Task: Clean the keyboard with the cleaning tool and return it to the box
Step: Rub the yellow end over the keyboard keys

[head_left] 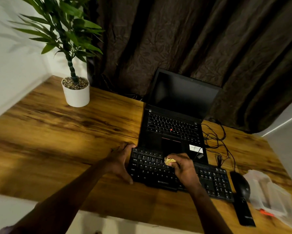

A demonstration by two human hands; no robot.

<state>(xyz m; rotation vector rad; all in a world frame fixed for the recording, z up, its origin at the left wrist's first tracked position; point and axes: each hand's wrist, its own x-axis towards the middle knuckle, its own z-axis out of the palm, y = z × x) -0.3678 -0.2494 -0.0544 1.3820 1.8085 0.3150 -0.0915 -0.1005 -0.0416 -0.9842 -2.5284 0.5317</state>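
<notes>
A black external keyboard (152,173) lies on the wooden desk, in front of an open black laptop. My left hand (120,163) grips the keyboard's left edge, thumb at the front and fingers over the top corner. My right hand (184,168) pinches a small yellow lump of cleaning putty (169,160) and holds it against the keys near the keyboard's middle. A clear plastic box (268,193) sits at the desk's right end, past the mouse.
The laptop (174,125) stands open with a dark screen. A black mouse (241,184) and a black remote (244,213) lie right of the keyboard. Tangled black cables (216,139) trail at the right. A potted plant (76,92) stands at the back left. The wooden desk (57,141) extends left.
</notes>
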